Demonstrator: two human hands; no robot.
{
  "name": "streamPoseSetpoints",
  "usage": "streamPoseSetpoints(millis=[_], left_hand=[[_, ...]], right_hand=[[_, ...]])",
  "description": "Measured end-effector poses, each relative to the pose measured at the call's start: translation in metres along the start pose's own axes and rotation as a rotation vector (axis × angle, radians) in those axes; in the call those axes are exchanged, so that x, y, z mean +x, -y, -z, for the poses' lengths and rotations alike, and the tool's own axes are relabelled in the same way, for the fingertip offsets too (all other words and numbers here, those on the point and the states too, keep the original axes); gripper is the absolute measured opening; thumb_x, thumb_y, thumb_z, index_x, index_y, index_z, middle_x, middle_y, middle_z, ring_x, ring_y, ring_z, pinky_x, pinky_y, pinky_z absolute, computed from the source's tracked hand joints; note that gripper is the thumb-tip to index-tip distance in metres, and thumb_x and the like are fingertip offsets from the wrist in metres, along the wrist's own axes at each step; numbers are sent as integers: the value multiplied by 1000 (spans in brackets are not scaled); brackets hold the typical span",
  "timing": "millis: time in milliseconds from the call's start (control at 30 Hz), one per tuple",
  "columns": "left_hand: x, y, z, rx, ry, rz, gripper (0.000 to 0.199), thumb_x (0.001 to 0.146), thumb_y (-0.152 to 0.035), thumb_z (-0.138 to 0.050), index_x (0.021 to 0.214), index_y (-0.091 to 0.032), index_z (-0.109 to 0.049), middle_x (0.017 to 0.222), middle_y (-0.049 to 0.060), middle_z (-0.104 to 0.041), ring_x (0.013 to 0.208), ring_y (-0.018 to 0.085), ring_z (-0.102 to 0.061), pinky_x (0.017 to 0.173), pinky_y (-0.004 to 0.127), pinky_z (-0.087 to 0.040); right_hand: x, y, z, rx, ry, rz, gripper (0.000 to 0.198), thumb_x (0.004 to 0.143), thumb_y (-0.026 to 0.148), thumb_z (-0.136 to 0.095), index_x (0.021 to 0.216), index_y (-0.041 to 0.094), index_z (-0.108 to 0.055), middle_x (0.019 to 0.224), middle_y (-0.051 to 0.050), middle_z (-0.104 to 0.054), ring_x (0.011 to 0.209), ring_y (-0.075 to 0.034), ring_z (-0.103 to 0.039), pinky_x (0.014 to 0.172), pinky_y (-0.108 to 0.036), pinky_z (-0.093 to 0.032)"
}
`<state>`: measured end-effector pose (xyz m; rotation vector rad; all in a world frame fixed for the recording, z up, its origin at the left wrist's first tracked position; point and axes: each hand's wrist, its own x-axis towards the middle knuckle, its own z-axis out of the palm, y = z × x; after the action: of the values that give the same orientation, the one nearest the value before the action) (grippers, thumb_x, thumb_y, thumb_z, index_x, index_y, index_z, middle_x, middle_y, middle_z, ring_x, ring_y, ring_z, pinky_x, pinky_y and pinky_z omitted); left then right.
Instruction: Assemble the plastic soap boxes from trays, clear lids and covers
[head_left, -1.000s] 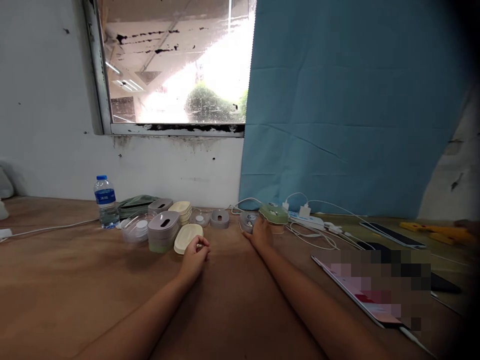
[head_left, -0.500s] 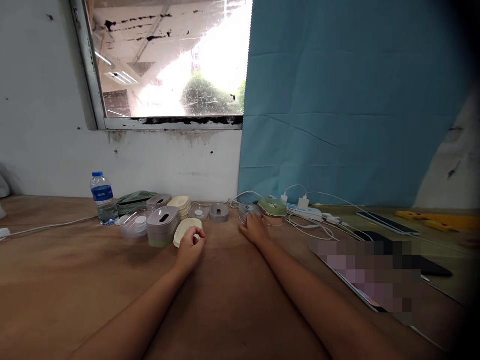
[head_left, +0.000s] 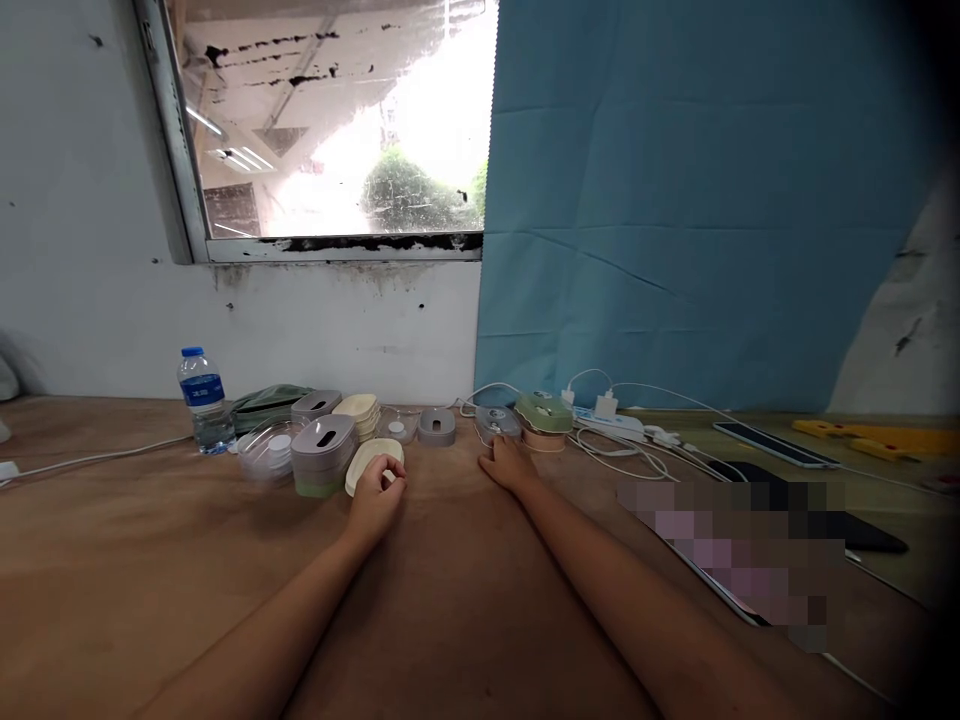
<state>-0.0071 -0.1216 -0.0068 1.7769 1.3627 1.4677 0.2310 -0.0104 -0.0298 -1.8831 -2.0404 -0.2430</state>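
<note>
My left hand (head_left: 379, 492) is at the near right edge of a cream oval tray (head_left: 364, 466) and partly covers it. Its fingers curl toward the thumb in a loose pinch; whatever is between them is too small or hidden to tell. My right hand (head_left: 511, 468) rests with its fingertips at the front of a small grey box with a clear top (head_left: 495, 420). Its thumb stands apart, down on the table. A lilac oval box with a slotted top and green base (head_left: 325, 458) stands left of the cream tray. Behind that tray is a stack of cream trays (head_left: 359, 408).
Clear lids (head_left: 264, 455), a small grey slotted box (head_left: 436, 427) and a bottle (head_left: 204, 400) stand to the left and middle. A green-topped box (head_left: 544, 412), cables (head_left: 622, 460), a power strip (head_left: 611, 424) and phones (head_left: 772, 443) lie to the right.
The fingers of my right hand have drawn back slightly toward me on the grey box. My left hand has shifted a little left, and the view has tilted slightly.
</note>
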Motion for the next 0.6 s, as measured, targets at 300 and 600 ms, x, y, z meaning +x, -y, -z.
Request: streamPoseSetpoints(millis=[300, 600], left_hand=[[-1, -1, 0, 25, 27, -11, 7, 65, -12, -43, 68, -18, -46, 57, -6, -41, 48, 7, -39, 49, 19, -29], [-1, -1, 0, 53, 29, -34, 7, 65, -12, -44, 66, -18, -46, 58, -6, -41, 48, 8, -38, 49, 19, -29]], right_hand=[[1, -5, 1, 153, -118, 29, 25, 85, 29, -48, 104, 14, -52, 105, -6, -55, 88, -17, -56, 76, -37, -47], [5, -39, 20, 388, -759, -354, 43, 70, 25, -51, 108, 9, -40, 111, -19, -38, 110, -34, -32, 90, -47, -27]])
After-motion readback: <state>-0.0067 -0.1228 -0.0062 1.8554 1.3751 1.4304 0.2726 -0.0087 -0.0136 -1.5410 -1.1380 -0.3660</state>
